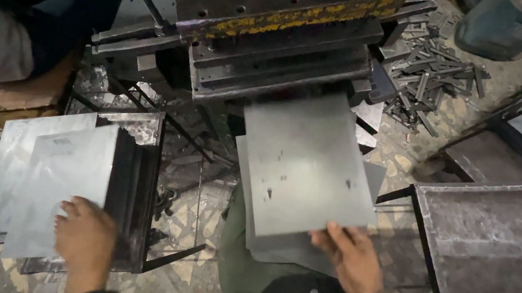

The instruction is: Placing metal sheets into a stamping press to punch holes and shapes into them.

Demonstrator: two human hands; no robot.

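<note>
Right hand (353,261) is pinching the grey metal sheet (308,167) under the press (279,39). Left hand (85,235) is pressing spread fingers on the sheet stack (60,170), whose lower edge is lying hidden.

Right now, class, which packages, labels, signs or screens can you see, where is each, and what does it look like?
No packages, signs or screens.
Warning stripe: across the press front, a long yellow band, worn and chipped.
Small smudge, perhaps a label: on the top sheet under the left hand; too blurred to tell.
</note>
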